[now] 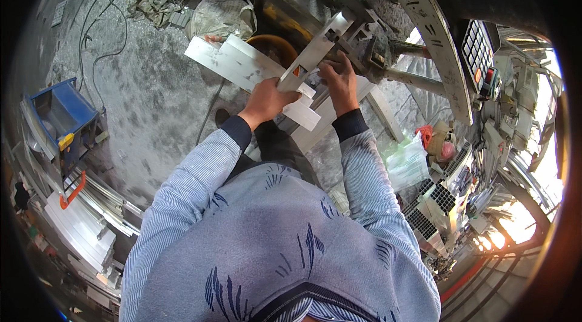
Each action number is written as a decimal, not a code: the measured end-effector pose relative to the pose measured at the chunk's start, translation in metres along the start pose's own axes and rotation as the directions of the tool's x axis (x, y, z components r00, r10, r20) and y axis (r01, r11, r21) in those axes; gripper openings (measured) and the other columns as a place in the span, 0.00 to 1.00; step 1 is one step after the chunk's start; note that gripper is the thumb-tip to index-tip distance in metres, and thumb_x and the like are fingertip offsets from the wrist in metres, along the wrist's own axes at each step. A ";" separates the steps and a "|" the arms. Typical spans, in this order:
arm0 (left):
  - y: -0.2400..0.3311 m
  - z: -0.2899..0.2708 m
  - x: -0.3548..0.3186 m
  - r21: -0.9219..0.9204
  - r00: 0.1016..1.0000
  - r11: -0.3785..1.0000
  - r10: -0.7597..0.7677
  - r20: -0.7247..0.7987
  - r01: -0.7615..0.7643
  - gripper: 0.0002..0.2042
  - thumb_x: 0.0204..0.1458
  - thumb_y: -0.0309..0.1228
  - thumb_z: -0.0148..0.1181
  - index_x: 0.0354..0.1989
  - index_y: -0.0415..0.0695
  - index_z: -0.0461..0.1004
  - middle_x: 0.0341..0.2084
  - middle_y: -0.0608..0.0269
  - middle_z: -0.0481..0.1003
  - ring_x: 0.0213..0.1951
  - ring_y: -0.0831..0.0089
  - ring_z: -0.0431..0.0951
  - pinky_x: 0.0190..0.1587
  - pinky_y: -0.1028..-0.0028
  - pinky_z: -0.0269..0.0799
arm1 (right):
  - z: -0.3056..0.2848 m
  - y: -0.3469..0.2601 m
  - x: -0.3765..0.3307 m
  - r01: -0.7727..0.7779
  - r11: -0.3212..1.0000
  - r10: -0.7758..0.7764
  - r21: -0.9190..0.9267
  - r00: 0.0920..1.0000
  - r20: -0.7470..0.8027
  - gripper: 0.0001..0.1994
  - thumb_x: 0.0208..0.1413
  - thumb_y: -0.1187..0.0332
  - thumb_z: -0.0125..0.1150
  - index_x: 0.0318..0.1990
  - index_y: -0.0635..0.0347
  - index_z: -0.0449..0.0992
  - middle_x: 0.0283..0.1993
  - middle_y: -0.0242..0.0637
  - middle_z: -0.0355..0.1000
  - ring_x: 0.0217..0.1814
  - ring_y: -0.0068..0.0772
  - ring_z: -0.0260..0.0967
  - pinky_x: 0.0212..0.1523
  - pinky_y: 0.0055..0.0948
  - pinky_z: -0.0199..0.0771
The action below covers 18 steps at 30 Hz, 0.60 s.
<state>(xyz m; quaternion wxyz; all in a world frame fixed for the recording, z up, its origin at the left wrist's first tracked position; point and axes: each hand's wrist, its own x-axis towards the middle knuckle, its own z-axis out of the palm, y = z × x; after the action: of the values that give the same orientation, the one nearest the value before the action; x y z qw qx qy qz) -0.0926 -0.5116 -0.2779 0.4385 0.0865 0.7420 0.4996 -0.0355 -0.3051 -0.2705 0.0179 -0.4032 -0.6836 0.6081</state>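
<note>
Fingers (291, 97) of left hand (265, 101) around one metal bar (315, 53), of right hand (341, 84) near it, grip unclear.

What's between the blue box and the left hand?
In the head view, mostly grey floor: a black cable runs near the blue box, and a thin dark line and dark shoe show nearer the left hand.

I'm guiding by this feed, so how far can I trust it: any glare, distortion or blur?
Head view: glare washes out patches at the right and lower right; head view: the rim darkens to black, and the panels at lower left curve; head view: the left hand, right hand and bar look fairly sharp.
</note>
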 end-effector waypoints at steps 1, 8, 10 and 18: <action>0.000 0.000 -0.001 0.002 1.000 1.000 -0.005 -0.002 0.005 0.25 0.48 0.45 0.70 0.43 0.31 0.81 0.30 0.43 0.82 0.33 0.52 0.84 0.40 0.62 0.77 | 0.004 -0.003 0.000 -0.022 0.998 0.018 0.053 0.997 0.076 0.37 0.59 0.62 0.65 0.72 0.69 0.57 0.54 0.41 0.75 0.50 0.31 0.75 0.47 0.32 0.78; 0.001 -0.001 0.000 -0.029 0.998 0.998 -0.049 0.032 0.049 0.26 0.48 0.47 0.72 0.41 0.31 0.81 0.24 0.46 0.81 0.27 0.56 0.83 0.36 0.64 0.77 | 0.037 -0.016 0.023 -0.253 0.844 0.155 0.474 0.959 0.236 0.21 0.59 0.66 0.63 0.55 0.70 0.69 0.45 0.43 0.76 0.44 0.39 0.78 0.44 0.38 0.80; 0.000 -0.003 0.000 -0.021 0.999 0.999 -0.024 0.040 0.025 0.27 0.48 0.47 0.72 0.41 0.31 0.81 0.25 0.46 0.81 0.27 0.57 0.83 0.36 0.65 0.77 | 0.043 -0.015 0.029 -0.308 0.784 0.181 0.539 0.944 0.276 0.16 0.60 0.66 0.62 0.51 0.66 0.71 0.43 0.42 0.76 0.42 0.40 0.78 0.42 0.39 0.80; -0.007 -0.010 0.017 0.086 0.987 0.988 0.121 0.110 -0.131 0.25 0.46 0.40 0.74 0.46 0.32 0.76 0.35 0.52 0.81 0.33 0.66 0.82 0.39 0.68 0.76 | 0.053 -0.015 0.033 -0.358 0.698 0.170 0.620 0.924 0.342 0.07 0.59 0.68 0.61 0.38 0.61 0.73 0.30 0.40 0.74 0.31 0.41 0.74 0.36 0.40 0.78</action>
<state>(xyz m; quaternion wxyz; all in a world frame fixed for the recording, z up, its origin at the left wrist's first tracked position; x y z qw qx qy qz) -0.1085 -0.5120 -0.2925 0.4395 0.1796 0.7337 0.4860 -0.0929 -0.3286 -0.2871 -0.0154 -0.3812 -0.3481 0.8563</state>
